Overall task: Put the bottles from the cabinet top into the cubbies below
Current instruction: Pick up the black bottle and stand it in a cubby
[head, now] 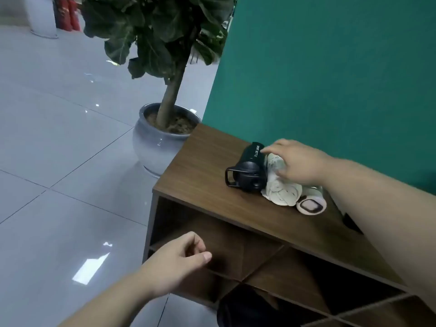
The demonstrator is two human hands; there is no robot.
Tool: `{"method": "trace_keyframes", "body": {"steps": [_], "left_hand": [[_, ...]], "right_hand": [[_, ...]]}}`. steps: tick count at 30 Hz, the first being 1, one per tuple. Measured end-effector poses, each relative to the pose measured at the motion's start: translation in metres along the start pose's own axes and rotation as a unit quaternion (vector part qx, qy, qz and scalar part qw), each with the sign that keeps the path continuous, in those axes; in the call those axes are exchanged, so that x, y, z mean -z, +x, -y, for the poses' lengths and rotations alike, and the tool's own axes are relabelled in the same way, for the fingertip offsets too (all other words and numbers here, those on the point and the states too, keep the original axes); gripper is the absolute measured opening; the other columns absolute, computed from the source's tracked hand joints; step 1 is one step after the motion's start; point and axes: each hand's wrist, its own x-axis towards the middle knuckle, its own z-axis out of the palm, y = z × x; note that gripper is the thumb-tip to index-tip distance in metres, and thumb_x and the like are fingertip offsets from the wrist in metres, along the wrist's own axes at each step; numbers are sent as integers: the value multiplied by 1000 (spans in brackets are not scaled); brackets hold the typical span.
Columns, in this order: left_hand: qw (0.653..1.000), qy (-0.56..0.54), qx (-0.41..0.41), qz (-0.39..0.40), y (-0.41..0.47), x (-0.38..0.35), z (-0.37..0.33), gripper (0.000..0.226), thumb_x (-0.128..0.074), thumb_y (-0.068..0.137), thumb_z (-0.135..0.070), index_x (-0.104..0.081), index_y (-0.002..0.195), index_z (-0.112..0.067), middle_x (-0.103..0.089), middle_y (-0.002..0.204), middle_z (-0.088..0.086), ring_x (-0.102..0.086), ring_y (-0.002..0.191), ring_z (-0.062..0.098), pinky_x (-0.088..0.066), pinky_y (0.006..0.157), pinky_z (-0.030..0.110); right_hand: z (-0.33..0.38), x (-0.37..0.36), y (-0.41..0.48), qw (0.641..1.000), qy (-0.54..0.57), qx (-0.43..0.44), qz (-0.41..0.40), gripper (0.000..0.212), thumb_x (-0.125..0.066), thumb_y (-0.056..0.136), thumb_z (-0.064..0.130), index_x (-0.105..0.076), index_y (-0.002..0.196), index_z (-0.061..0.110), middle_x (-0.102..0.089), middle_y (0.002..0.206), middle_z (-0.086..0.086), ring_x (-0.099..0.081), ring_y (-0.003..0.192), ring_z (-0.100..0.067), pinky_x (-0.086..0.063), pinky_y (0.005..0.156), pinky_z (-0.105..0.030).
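— Where are the bottles?
— On the cabinet top [207, 171], lying on their sides, side by side and touching. The dark bottle [249, 169] has its cap and loop toward the front edge, base toward the green wall [330, 67]; the cream bottle [280, 187] lies roughly parallel.
— And the hands?
— The right hand [299, 164] rests on the cream bottle, fingers spread and loose, not clamped. The left hand [181, 258] is loosely curled, holding nothing, before the cubbies [236, 246].
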Motion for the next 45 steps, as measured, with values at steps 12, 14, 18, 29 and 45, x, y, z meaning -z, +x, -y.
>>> {"method": "trace_keyframes", "body": {"steps": [12,14,18,29,45], "left_hand": [[996,85,-3,-3,30,25,12,18,-70,93,-45,-62,87,-31,-59,64,-21,-48,60,0,-43,68,27],[995,99,2,-4,30,28,12,21,-69,92,-48,-62,87,-29,-57,61,-22,-47,58,1,-42,67,28],[994,106,17,-7,27,37,11,26,-66,91,-53,-64,87,-28,-60,67,-18,-52,65,4,-46,69,29],[984,171,35,-30,7,50,6,20,-75,92,-32,-62,77,-36,-66,77,-13,-58,72,-1,-48,66,21],[968,243,46,-43,43,9,100,81,-79,63,-55,-45,136,-46,-56,133,-12,-61,120,15,-58,99,45]], "right_hand": [[11,-19,99,964,-192,104,151,105,-90,65,40,-30,151,39,-28,164,10,-12,156,-24,-28,120,-50],[24,-19,101,969,-149,128,148,98,-94,57,40,-42,140,41,-45,149,16,-24,152,-23,-33,117,-45],[59,-19,89,976,-90,179,88,63,-83,53,40,-56,110,41,-62,105,19,-59,105,-14,-55,86,-41],[169,-28,-38,945,252,204,-49,69,-83,56,52,-51,117,45,-61,113,28,-60,109,3,-48,90,-21],[177,-258,-46,829,546,-119,-13,75,-97,48,25,-46,97,48,-62,112,16,-61,106,-4,-52,97,-30]]}}
